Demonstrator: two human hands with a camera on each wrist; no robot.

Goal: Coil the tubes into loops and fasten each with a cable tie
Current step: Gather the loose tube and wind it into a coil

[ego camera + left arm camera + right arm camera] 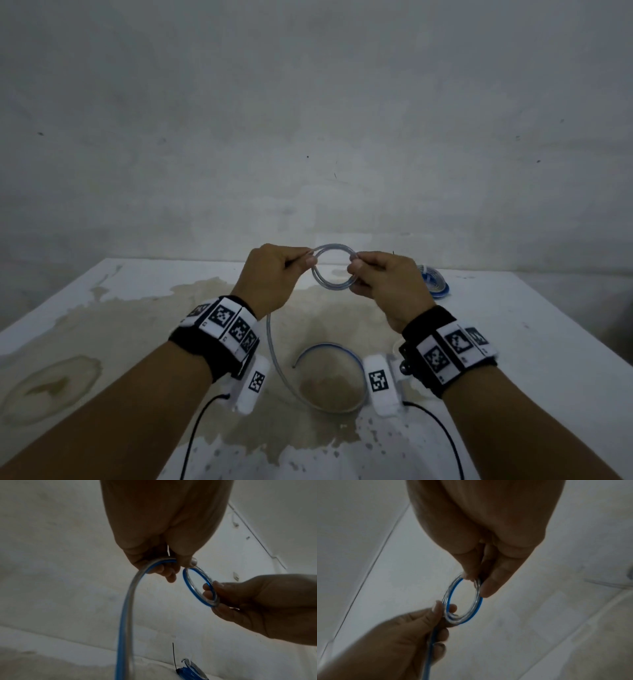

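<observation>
A clear tube with a blue stripe is wound into a small loop (330, 287) held above the table. My left hand (308, 262) pinches the loop's left side between thumb and fingers. My right hand (356, 270) pinches its right side. The left wrist view shows the loop (189, 590) between my left hand (180, 563) and my right hand (211, 592). In the right wrist view my right hand (476, 584) holds the loop (476, 609) at the top and my left hand (445, 609) holds it below. The tube's loose tail (274, 346) hangs from my left hand and curls on the table.
A white, stained table (102, 325) stands against a pale wall. At its back right lies another coiled tube (435, 284), seen in the left wrist view as a coiled tube (190, 669) with a black cable tie (174, 655) sticking up from it.
</observation>
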